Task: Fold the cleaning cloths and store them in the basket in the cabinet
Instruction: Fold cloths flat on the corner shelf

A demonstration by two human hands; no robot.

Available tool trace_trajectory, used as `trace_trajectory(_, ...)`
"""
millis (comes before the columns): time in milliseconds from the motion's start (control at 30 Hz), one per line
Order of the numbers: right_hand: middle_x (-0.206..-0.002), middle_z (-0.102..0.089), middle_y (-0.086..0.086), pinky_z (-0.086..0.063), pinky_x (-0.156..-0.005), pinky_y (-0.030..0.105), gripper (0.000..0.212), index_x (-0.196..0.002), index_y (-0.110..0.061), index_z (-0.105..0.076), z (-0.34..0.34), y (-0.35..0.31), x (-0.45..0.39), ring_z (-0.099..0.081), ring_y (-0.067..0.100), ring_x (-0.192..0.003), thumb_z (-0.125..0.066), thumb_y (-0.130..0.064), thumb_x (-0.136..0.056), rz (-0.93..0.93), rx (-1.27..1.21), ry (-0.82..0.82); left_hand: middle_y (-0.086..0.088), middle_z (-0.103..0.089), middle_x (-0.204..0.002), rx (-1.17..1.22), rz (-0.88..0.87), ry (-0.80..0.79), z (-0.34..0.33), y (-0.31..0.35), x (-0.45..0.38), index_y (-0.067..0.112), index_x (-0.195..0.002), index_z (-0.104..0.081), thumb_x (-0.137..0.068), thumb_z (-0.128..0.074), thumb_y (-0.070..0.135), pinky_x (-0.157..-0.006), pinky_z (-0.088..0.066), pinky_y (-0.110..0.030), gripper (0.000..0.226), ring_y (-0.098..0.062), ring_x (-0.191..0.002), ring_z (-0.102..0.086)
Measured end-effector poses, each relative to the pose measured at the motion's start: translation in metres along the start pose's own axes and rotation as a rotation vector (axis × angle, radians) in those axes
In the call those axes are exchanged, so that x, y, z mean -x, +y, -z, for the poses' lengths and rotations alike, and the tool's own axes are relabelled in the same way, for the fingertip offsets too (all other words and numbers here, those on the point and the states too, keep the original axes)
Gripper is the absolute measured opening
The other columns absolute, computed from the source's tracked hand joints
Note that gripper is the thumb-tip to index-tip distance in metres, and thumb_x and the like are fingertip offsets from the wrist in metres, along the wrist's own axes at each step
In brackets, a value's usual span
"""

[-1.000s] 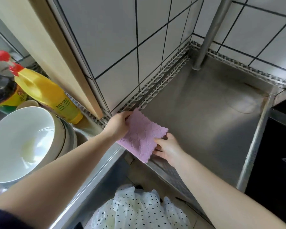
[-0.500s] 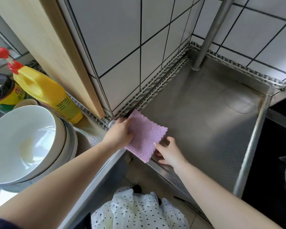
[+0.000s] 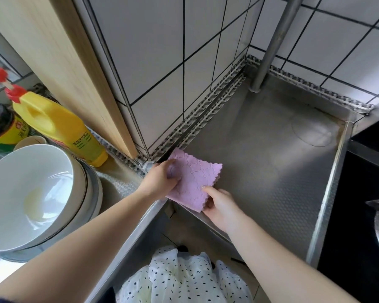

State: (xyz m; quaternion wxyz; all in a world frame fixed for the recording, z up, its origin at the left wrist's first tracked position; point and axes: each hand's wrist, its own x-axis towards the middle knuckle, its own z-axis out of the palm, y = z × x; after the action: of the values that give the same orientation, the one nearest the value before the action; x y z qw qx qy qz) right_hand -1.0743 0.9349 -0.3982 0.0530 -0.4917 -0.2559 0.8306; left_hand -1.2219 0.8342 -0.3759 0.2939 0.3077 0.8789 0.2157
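While both hands are on it, the pink cleaning cloth (image 3: 193, 178) sits at the near inner corner of the stainless steel counter (image 3: 271, 171), right where the two runs of worktop meet, with its near edge hanging a little past the metal lip. It's a soft lilac-pink, folded into a rough square, with a stitched scallop pattern across the surface and a wavy, zigzag-cut border you can see best along the right and near sides (looks like at least two layers stacked, but I can't count them for sure). The left hand (image 3: 160, 182) grips the left side of the cloth, fingers curled over the top of it and thumb tucked somewhere under or behind. The right hand (image 3: 219, 204) pinches the near right corner, fingertips on top of the edge and the rest of the hand just off the counter lip. The cloth's far corner points toward the tiled wall (image 3: 162, 62), close to the perforated metal strip at the base of the tiles. Off to the left there's a stack of white bowls (image 3: 31, 193), a yellow bottle (image 3: 61, 127) with a red cap and a dark bottle (image 3: 0, 127) behind them, plus a light wooden board (image 3: 59, 62) leaning against the wall. A metal pole (image 3: 271, 44) stands in the far corner of the counter.
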Motion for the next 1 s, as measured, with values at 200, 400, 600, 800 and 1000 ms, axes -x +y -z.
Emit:
trace_trajectory(200, -0.122, -0.064, 0.012, -0.048, -0.097, 0.042, 0.033, -0.123, -0.012, -0.055, 0.033, -0.017, 0.034, -0.062, 0.026, -0.111, -0.054, -0.009, -0.09, -0.036, -0.051, -0.198, 0.005, -0.051, -0.134, 0.548, 0.125, -0.147, 0.012, 0.025, 0.021, 0.025, -0.142, -0.034, -0.079, -0.072, 0.035, -0.1, -0.045, -0.031, 0.074, -0.017, -0.116, -0.056)
trace_trajectory(400, -0.11, -0.066, 0.012, -0.051, -0.09, 0.042, 0.029, -0.108, -0.011, -0.06, 0.084, -0.021, 0.079, -0.062, 0.026, -0.103, -0.054, -0.006, -0.08, 0.071, -0.181, -0.132, -0.005, -0.072, -0.104, 1.013, 0.23, -0.671, -0.007, 0.071, 0.027, 0.018, -0.115, -0.053, -0.078, -0.066, 0.028, -0.07, -0.059, -0.028, 0.041, -0.02, -0.091, -0.071)
trace_trajectory(600, -0.111, -0.069, 0.011, -0.048, -0.093, 0.041, 0.029, -0.116, -0.012, -0.061, 0.159, -0.002, 0.136, -0.066, 0.024, -0.103, -0.054, -0.005, -0.088, 0.241, -0.277, 0.009, -0.012, -0.067, -0.117, 0.801, 0.101, -0.925, -0.059, 0.124, 0.039, 0.009, -0.124, -0.054, -0.086, -0.065, 0.021, -0.088, -0.054, -0.044, 0.041, -0.03, -0.107, -0.065)
trace_trajectory(800, -0.102, -0.072, 0.005, -0.056, -0.072, 0.026, 0.022, -0.109, -0.012, -0.061, 0.234, 0.045, 0.214, -0.07, 0.014, -0.091, -0.047, -0.003, -0.094, 0.446, -0.323, 0.204, -0.017, -0.068, -0.114, 0.558, 0.019, -1.168, -0.139, 0.195, 0.086, 0.004, -0.115, -0.06, -0.078, -0.074, 0.021, -0.086, -0.055, -0.043, 0.043, -0.032, -0.105, -0.065)
trace_trajectory(1000, -0.113, -0.067, 0.016, -0.056, -0.083, 0.043, 0.078, -0.118, -0.009, -0.06, 0.317, 0.117, 0.289, -0.066, 0.03, -0.098, -0.091, -0.025, -0.048, 0.596, -0.535, 0.361, -0.018, -0.067, -0.114, 0.299, -0.066, -1.367, -0.231, 0.261, 0.164, 0.004, -0.119, -0.059, -0.074, -0.074, 0.024, -0.094, -0.049, -0.049, 0.052, -0.035, -0.106, -0.064)
